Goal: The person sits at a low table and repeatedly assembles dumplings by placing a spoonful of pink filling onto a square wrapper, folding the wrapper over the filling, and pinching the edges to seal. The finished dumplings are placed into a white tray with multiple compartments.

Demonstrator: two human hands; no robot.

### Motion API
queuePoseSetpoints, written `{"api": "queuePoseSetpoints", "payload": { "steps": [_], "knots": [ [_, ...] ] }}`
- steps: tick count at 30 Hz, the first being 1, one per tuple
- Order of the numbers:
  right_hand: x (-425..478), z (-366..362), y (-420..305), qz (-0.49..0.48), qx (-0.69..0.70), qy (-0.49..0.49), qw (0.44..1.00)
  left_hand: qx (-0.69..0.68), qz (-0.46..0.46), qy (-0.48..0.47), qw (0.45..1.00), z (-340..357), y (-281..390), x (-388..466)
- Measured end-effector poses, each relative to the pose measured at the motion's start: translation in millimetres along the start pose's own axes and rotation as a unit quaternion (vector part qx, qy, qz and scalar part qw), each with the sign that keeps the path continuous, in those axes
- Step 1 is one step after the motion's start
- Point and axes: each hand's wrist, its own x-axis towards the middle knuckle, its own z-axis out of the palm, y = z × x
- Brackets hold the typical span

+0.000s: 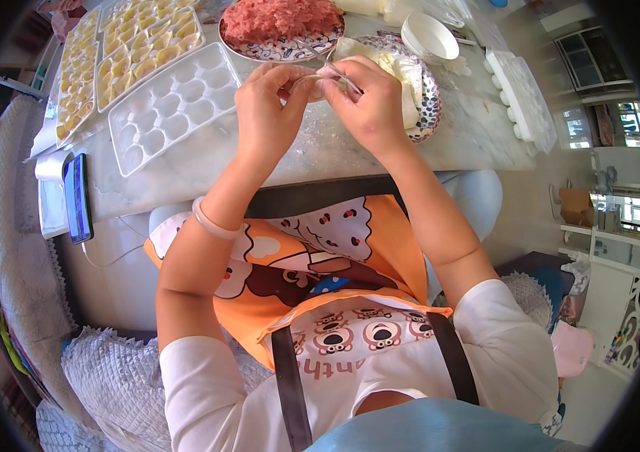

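My left hand [275, 99] and my right hand [368, 96] meet above the marble table, both pinching a thin dough wrapper [313, 85] between thumbs and fingers. A slim metal utensil [336, 65] is also in my right hand, its far end pointing toward the patterned plate of raw minced meat [281, 21]. Whether the wrapper holds filling is hidden by my fingers. Behind and beside my right hand, an oval patterned plate [428, 107] bears a stack of dough wrappers [409, 85]. Left of my left hand lies a white plastic tray with round, unfilled hollows [173, 104].
Trays of filled wrappers [147, 51] stand at the back left. A white bowl [430, 38] touches the wrapper plate's far side. More white plastic trays [515, 96] are stacked at the right. A phone [78, 198] with a cable leans at the table's left edge.
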Motion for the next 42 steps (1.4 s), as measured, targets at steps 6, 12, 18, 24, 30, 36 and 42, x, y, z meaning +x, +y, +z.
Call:
{"api": "queuePoseSetpoints", "payload": {
  "steps": [6, 12, 18, 24, 30, 36, 42],
  "knots": [
    [3.5, 7.9, 9.7, -0.053, 0.009, -0.005, 0.999, 0.12, 0.075, -0.058, 0.988, -17.4, 6.5, 6.6],
    [-4.3, 4.3, 7.5, 0.035, 0.045, -0.02, 0.998, 0.239, -0.02, -0.084, 0.967, -90.5, -24.9, 41.3],
    [-10.1, -5.6, 10.8, 0.027, 0.029, -0.011, 0.999, 0.358, -0.038, -0.121, 0.925, -87.7, -44.8, 35.7],
    [-8.8, -41.4, 26.5, 0.009, -0.014, 0.041, 0.999, 0.462, -0.053, -0.129, 0.876, -75.6, -31.7, 31.0],
    [-21.6, -74.3, 40.7, 0.136, -0.095, -0.161, 0.973, 0.532, -0.059, -0.118, 0.836, -74.4, -20.5, 30.0],
    [-28.6, -80.7, 50.4, 0.123, -0.182, -0.233, 0.947, 0.417, 0.049, -0.039, 0.907, -58.0, -3.5, 26.7],
    [-22.4, -91.4, 55.9, 0.218, -0.142, -0.244, 0.934, 0.089, -0.024, -0.162, 0.982, -23.8, 13.3, 2.3]
  ]
}}
